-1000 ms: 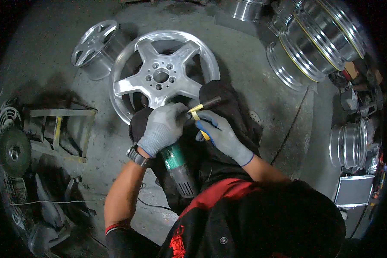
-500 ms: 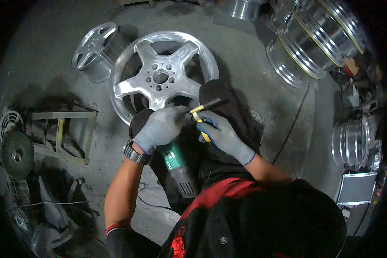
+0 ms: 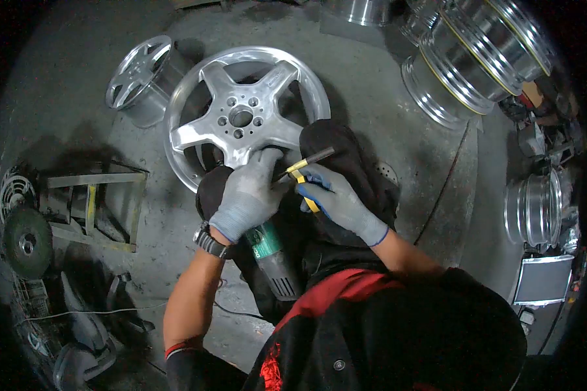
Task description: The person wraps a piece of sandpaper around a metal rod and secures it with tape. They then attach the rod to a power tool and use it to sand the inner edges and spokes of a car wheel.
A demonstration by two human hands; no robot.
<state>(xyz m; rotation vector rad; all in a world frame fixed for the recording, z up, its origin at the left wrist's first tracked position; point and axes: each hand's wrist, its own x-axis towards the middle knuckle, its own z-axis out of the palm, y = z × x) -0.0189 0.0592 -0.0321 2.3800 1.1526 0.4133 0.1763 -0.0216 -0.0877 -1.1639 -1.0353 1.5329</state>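
Observation:
My left hand (image 3: pixel 249 195), in a grey glove, is closed around the front end of a green-and-black power tool (image 3: pixel 267 251). The tool's body lies between my legs, its front hidden under the glove. In my right hand (image 3: pixel 342 202), also gloved, the fingers close on a yellow-handled tool (image 3: pixel 308 193). A yellow section with a dark rod (image 3: pixel 319 156) slants across its top; I cannot make out its exact kind. Its lower left end sits close to my left thumb. Just beyond both hands lies a shiny five-spoke wheel rim (image 3: pixel 242 140), face up, against my knees.
Another rim (image 3: pixel 140 78) stands tilted at upper left. Stacked polished rims (image 3: pixel 476 62) fill the upper right, with one more rim (image 3: pixel 535 208) at right. A metal frame (image 3: pixel 98 177) and a round disc (image 3: pixel 27 244) are on the left. A cable (image 3: pixel 98 312) crosses the floor.
My left hand has turned slightly, its fingers now reaching further up toward the rim. The right hand and yellow-handled tool stay nearly in place. The whole view has shifted a little.

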